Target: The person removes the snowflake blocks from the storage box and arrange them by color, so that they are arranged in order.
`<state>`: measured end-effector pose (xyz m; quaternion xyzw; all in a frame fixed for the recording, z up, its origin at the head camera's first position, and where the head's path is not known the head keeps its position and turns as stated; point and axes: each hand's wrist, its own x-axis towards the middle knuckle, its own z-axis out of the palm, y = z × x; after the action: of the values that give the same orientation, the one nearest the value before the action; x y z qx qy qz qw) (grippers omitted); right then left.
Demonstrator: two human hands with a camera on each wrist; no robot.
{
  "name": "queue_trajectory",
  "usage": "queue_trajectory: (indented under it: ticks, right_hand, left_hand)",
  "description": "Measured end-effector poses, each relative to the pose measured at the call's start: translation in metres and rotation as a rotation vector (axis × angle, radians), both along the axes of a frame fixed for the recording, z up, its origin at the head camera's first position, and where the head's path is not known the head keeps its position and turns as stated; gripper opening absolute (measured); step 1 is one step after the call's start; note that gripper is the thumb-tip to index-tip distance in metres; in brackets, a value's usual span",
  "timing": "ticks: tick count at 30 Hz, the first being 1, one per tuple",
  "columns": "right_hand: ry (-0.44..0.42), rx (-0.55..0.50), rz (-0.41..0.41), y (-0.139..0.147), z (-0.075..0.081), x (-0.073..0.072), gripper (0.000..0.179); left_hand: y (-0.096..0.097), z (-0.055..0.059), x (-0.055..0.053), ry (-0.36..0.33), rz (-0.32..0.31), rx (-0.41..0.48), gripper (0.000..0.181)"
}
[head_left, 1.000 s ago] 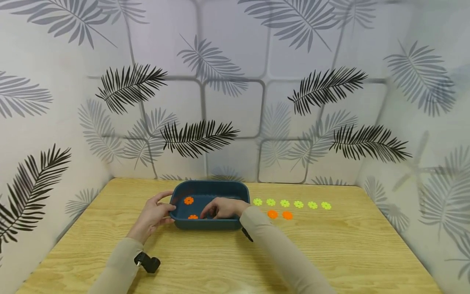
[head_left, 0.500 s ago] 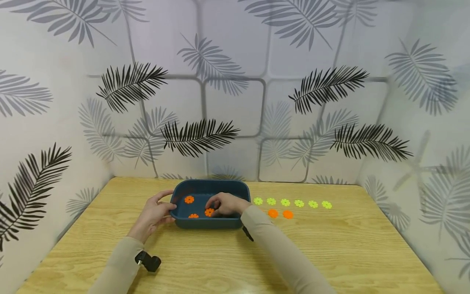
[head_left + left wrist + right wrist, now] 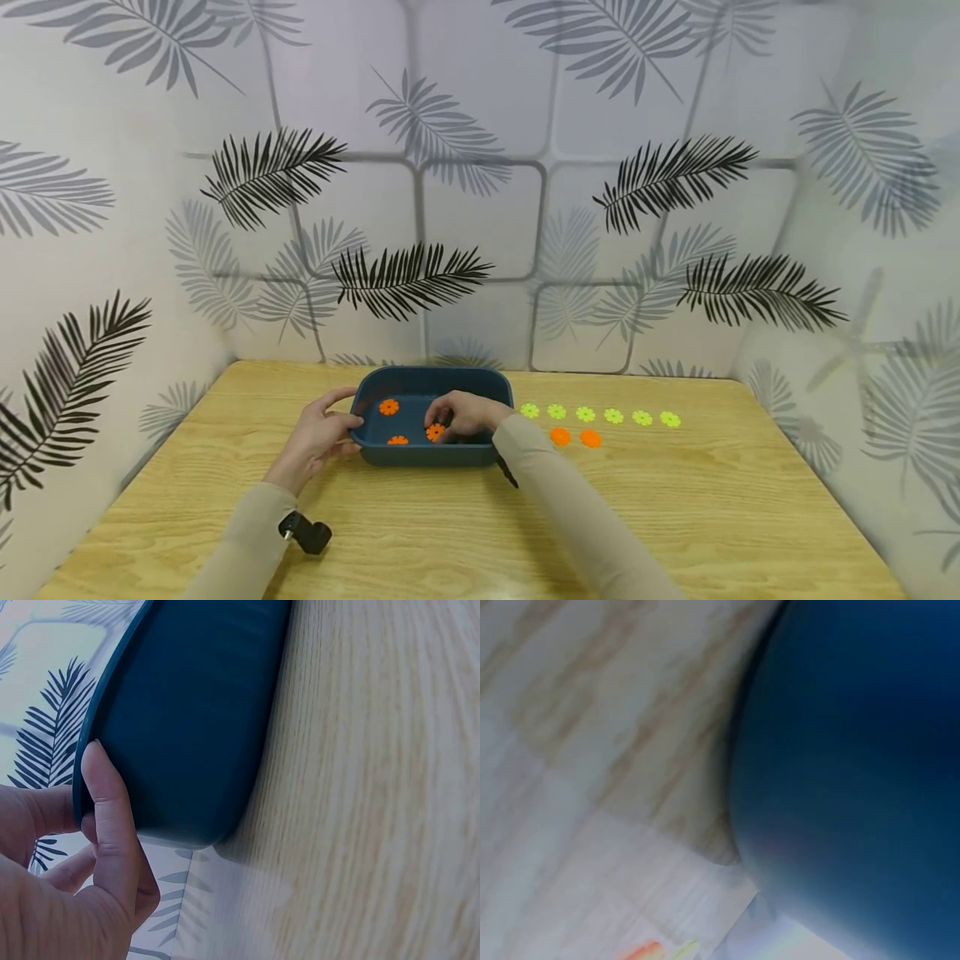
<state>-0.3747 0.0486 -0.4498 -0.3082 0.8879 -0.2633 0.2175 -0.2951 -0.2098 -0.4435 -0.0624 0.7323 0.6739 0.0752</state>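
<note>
A dark blue plastic bin (image 3: 427, 456) stands on the wooden table. At its left end my left hand (image 3: 318, 433) grips the rim; the left wrist view has the fingers and thumb on either side of the bin wall (image 3: 187, 712). Inside the bin, my right hand (image 3: 468, 414) pinches an orange flower-shaped disc (image 3: 435, 432) between thumb and fingers. Two more orange discs lie on the bin floor, one toward the back left (image 3: 388, 407) and a second disc (image 3: 397, 440) partly hidden by the front wall. Only the bin's outside (image 3: 855, 787) fills the right wrist view, without the hand.
Right of the bin, several yellow-green flower-shaped discs (image 3: 585, 414) form a row on the table (image 3: 420, 533). In front of them lie two orange discs, a left one (image 3: 560, 436) and a right one (image 3: 591, 438). A patterned wall (image 3: 480, 325) borders the table's back.
My right hand has drawn back and up slightly within the bin, and an orange disc now shows at its fingertips. The left hand keeps its grip on the rim.
</note>
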Motion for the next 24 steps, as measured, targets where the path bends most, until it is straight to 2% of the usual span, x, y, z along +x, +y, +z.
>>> queue_trajectory:
  ticks: [4,14,18,24]
  right_hand:
    - [0.031,-0.038,-0.010,0.0014,-0.0017,-0.0011,0.020]
    - [0.095,-0.057,-0.059,0.0058,-0.0003,-0.0022,0.024]
    - [0.100,-0.079,-0.047,0.0079,-0.0002,-0.0028,0.023]
    - [0.060,-0.151,-0.037,0.0095,0.0063,0.0006,0.021]
  left_hand:
    - [-0.0007,0.0003,0.0002,0.004,-0.007,0.003,0.060]
    - [0.0003,0.0002,-0.0009,-0.008,-0.002,0.010,0.059]
    - [0.0015,0.0002,-0.0015,-0.007,-0.005,0.011,0.059]
    - [0.0005,0.0004,-0.0010,-0.007,-0.007,0.010,0.060]
